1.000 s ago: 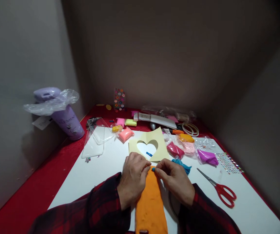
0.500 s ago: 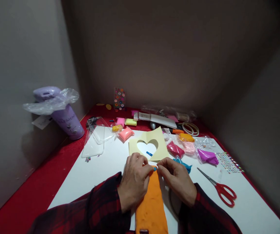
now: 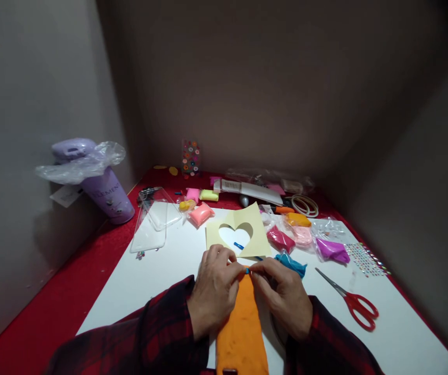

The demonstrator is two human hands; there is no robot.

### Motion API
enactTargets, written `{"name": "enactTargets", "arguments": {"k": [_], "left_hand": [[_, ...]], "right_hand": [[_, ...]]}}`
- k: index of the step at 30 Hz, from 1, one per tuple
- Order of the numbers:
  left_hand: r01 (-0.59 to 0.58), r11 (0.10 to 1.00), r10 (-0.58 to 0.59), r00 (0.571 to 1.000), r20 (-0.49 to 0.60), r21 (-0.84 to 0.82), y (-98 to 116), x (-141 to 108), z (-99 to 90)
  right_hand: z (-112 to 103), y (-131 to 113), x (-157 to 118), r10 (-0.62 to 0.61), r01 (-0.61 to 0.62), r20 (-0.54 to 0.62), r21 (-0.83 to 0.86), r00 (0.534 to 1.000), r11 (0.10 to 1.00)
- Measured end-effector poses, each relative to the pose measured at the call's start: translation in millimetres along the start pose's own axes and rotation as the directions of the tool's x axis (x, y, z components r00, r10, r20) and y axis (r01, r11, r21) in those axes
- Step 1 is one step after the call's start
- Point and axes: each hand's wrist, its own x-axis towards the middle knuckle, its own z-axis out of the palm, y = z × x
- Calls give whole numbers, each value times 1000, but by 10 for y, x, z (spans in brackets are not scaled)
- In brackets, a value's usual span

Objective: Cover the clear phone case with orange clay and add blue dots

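Observation:
Both hands meet over the far end of a long strip covered in orange clay (image 3: 242, 323). A tiny blue clay piece (image 3: 247, 270) sits between their fingertips. My left hand (image 3: 216, 289) is closed, its thumb and forefinger pinching the piece from the left. From the right, my right hand (image 3: 284, 291) pinches at the same piece, finger and thumb together. Just beyond lies a cream paper card (image 3: 260, 237) with a heart-shaped cut-out, and a thin blue stick (image 3: 239, 246) shows in the opening. Beside my right hand is a bag of blue clay (image 3: 292, 264).
Red-handled scissors (image 3: 358, 307) lie right, near a rhinestone sheet (image 3: 364, 259). Packets of magenta clay (image 3: 280, 239) and purple clay (image 3: 332, 251) lie beyond. Clear phone cases (image 3: 148, 234) lie left on the white sheet (image 3: 130, 297). A lilac cup (image 3: 109, 195) leans by the wall.
My right fingertips have moved left and closed in on the blue clay piece. The pale bit seen at those fingertips is now hidden. My left hand has stayed nearly still.

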Motion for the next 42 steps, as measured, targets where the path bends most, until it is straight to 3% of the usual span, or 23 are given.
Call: {"name": "enactTargets", "arguments": {"k": [11, 42], "left_hand": [[-11, 995, 8, 999, -34, -97, -24, -1, 11], [-61, 998, 58, 994, -93, -32, -46, -16, 33]], "right_hand": [[11, -16, 9, 19, -19, 7, 15, 1000, 1000], [30, 31, -29, -68, 68, 9, 3, 998, 998]]}}
